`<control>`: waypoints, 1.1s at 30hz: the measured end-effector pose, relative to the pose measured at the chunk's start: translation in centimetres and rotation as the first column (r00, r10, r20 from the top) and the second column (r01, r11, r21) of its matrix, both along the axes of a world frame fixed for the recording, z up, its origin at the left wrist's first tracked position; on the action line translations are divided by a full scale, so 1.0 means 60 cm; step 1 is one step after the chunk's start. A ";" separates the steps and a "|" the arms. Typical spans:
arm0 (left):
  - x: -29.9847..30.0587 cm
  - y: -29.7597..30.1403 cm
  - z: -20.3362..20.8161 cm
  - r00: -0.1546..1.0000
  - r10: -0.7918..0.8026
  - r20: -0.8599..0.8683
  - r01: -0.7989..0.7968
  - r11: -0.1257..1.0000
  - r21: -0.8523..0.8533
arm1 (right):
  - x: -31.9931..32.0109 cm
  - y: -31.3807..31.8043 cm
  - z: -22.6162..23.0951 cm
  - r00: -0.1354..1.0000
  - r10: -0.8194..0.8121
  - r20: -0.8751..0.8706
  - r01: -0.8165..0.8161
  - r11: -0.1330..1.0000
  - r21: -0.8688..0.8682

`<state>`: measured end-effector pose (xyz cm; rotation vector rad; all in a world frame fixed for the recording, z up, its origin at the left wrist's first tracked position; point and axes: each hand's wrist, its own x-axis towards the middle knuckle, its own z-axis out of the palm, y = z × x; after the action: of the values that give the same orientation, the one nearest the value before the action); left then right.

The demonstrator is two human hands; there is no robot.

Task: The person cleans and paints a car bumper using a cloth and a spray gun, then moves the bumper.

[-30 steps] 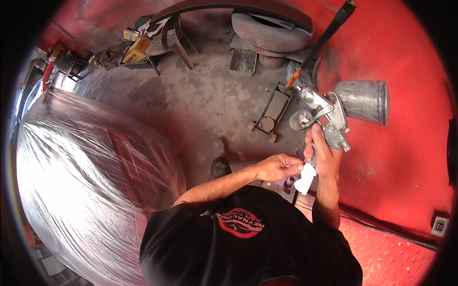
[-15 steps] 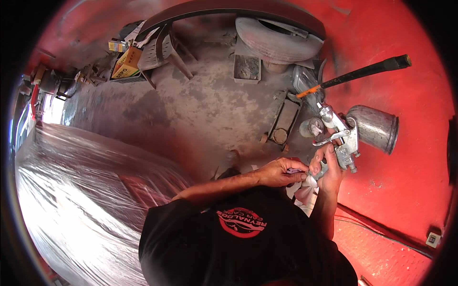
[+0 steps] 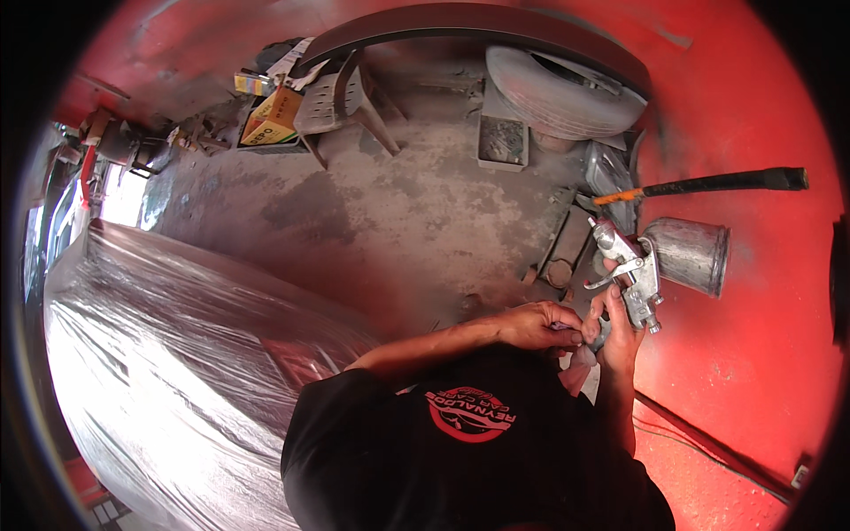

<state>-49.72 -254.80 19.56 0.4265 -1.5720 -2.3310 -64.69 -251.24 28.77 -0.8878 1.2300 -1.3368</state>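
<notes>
My right hand point(image 3: 618, 332) is wrapped round the handle of a silver spray gun point(image 3: 648, 283), which is tilted on its side. Its dented metal cup point(image 3: 695, 257) points to the right, toward the red wall. My left hand point(image 3: 538, 326) is closed in a pinch at the lower end of the handle, its fingertips meeting those of the right hand. From between the hands hangs a pale pink cloth point(image 3: 577, 370), and a bit of it shows at the left fingertips. The hands partly hide the cloth and the handle.
Clear plastic sheeting point(image 3: 195, 354) covers a large shape on the left. A long-handled tool point(image 3: 722, 183) leans by the red wall, near a floor jack point(image 3: 567, 239). Farther off are a chair point(image 3: 341, 102), a tyre point(image 3: 567, 102), a crate point(image 3: 503, 142) and a cardboard box point(image 3: 274, 115).
The whole view has swung, so the room sits farther right and lower. The spray gun has come slightly nearer my body and turned a little. Both hands keep their grip.
</notes>
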 end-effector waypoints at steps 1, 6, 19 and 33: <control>0.008 0.000 -0.004 1.000 0.021 0.016 -0.021 1.000 -0.004 | 0.007 -0.003 -0.002 0.999 0.040 -0.014 -0.040 0.999 0.022; 0.032 0.012 -0.013 0.993 0.114 0.035 -0.118 0.985 0.129 | 0.023 -0.018 -0.020 0.968 0.229 -0.107 -0.229 0.973 0.012; 0.103 0.000 -0.149 0.909 0.346 0.231 -0.139 0.776 -0.616 | 0.006 -0.019 -0.038 0.954 0.271 -0.129 -0.241 0.947 0.211; 0.243 0.018 -0.190 0.409 0.700 0.585 -0.677 0.663 -0.320 | -0.014 -0.012 -0.073 0.989 0.062 -0.136 -0.010 0.936 0.352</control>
<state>-35.15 -253.73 8.14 1.7177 -1.2541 -1.5063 -65.51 -251.94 24.41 -0.7558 1.5018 -0.9930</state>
